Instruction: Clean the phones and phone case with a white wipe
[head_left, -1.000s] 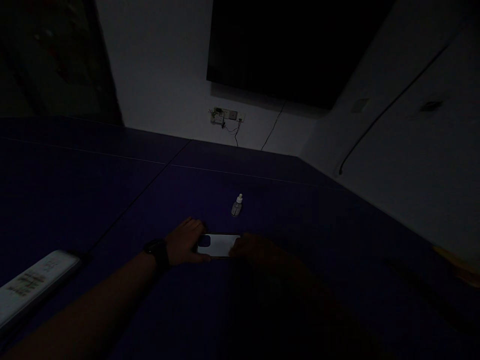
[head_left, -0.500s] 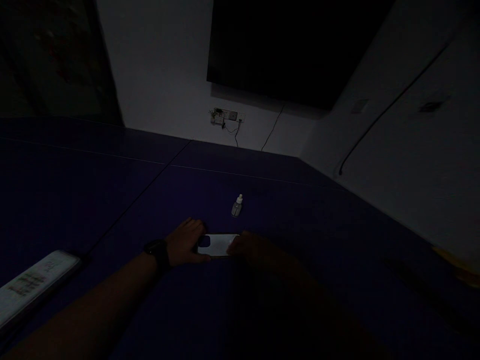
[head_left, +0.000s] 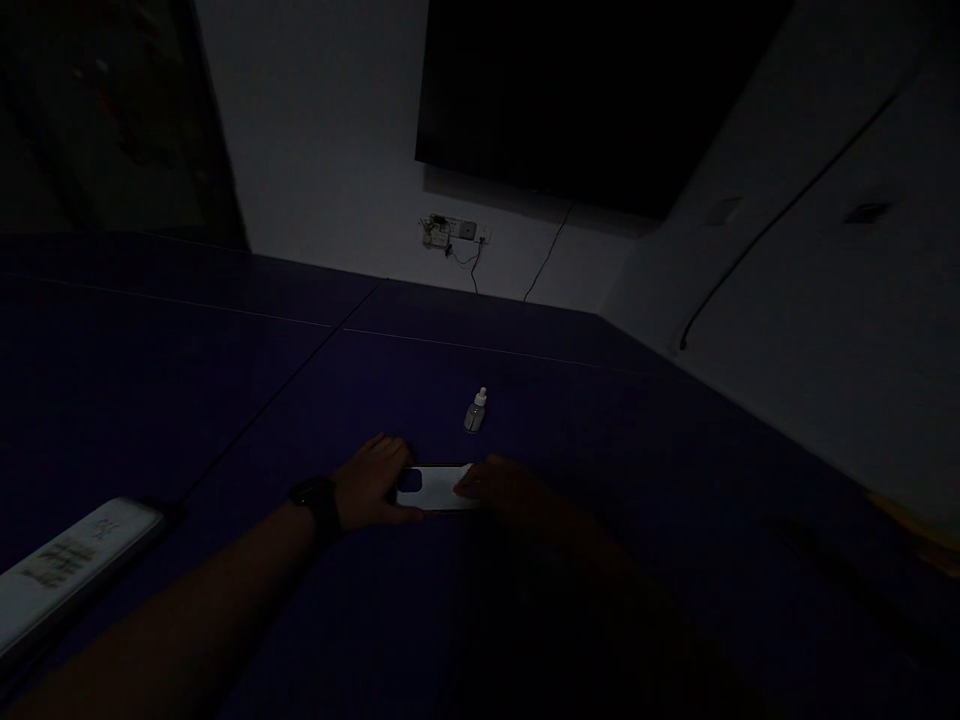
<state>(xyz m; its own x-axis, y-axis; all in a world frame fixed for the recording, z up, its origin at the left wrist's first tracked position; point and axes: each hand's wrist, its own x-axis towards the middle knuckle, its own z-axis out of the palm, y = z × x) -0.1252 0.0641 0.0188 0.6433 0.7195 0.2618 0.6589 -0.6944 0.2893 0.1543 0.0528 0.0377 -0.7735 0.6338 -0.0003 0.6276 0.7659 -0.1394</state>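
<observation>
A pale phone case [head_left: 441,490] with a dark rim and a camera cut-out at its left end lies flat on the dark blue surface. My left hand [head_left: 373,487], with a black watch on its wrist, grips the cut-out end, fingers over the far edge and thumb along the near one. My right hand [head_left: 496,486] is in deep shadow over the right end of the case. Its fingertips are drawn together against the pale face; whatever may be between them is too dark to make out. Just beyond the case stands a small clear dropper bottle [head_left: 474,415] with a white top.
On the left lies a long white box-like object [head_left: 75,565] with faded markings. A large dark screen [head_left: 585,100] hangs on the far wall above sockets [head_left: 457,232] and cables. Yellowish material [head_left: 915,535] shows at the right edge.
My right hand's fingers have shifted slightly on the case and now look more pinched. The left hand, case and bottle stay as they were; the view has moved a touch.
</observation>
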